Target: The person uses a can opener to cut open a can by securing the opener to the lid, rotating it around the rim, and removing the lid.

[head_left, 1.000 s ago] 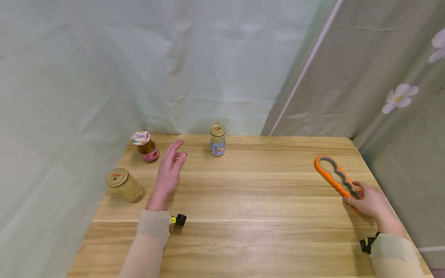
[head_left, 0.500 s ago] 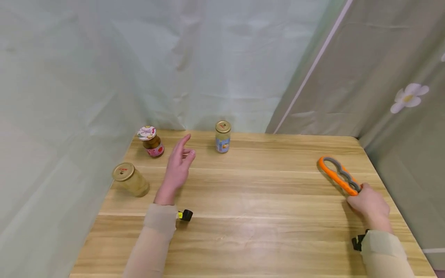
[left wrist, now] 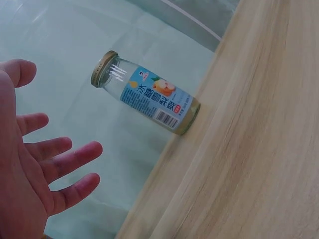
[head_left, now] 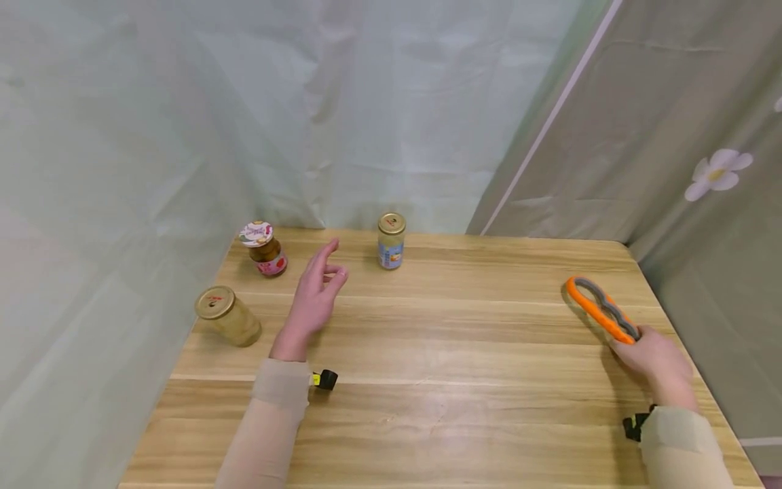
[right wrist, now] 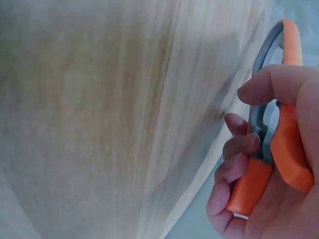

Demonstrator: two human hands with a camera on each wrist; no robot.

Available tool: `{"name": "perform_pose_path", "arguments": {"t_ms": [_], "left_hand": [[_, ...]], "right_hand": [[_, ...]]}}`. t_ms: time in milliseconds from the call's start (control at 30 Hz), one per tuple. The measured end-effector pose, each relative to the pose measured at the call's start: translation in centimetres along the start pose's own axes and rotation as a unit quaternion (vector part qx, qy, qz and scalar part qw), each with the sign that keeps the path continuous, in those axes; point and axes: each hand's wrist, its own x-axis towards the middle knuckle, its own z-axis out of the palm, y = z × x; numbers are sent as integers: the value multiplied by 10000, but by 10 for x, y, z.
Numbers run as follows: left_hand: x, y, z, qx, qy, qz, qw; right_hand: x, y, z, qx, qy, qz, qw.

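Right hand (head_left: 656, 360): fingers and thumb curl round the near end of the orange tool (head_left: 597, 316), both handle ends inside the grip. The rest of the tool, a long loop with a scalloped grey lining, extends forward and to the left of the knuckles. Change noted: a second ago this hand only reached over that end with fingers parted; now it holds it firmly. The tool looks raised off the table (head_left: 464, 353), at least in part; contact at the far end cannot be judged from where I stand. As I read it, the tool is secured and the pick-up is under way.

Left hand (head_left: 313, 295): fingers spread and loosely bent, holding nothing, much as half a second earlier. The blue jar (head_left: 391, 255) stands beyond its fingertips, to the right, apart from them. The pink jar (head_left: 267, 258) stands ahead and to its left; the plain jar (head_left: 235, 322), just left of the wrist. All three lids are on; neither hand touches a jar.
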Motion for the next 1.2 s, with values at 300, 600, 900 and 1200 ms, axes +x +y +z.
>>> {"name": "perform_pose_path", "arguments": {"t_ms": [300, 600, 900, 1200], "left_hand": [[1, -1, -1, 141, -91, -96, 9998], [0, -1, -1, 144, -123, -72, 9998], [0, -3, 4, 60, -289, -126, 9995], [1, -7, 7, 89, -297, -100, 9995]], "right_hand": [[-6, -4, -3, 315, 544, -373, 9973], [-11, -44, -10, 648, 2230, -834, 9691], [-15, -99, -11, 1466, 3210, -902, 9313], [-17, -149, 1, 2260, 3619, -1235, 8959]]}}
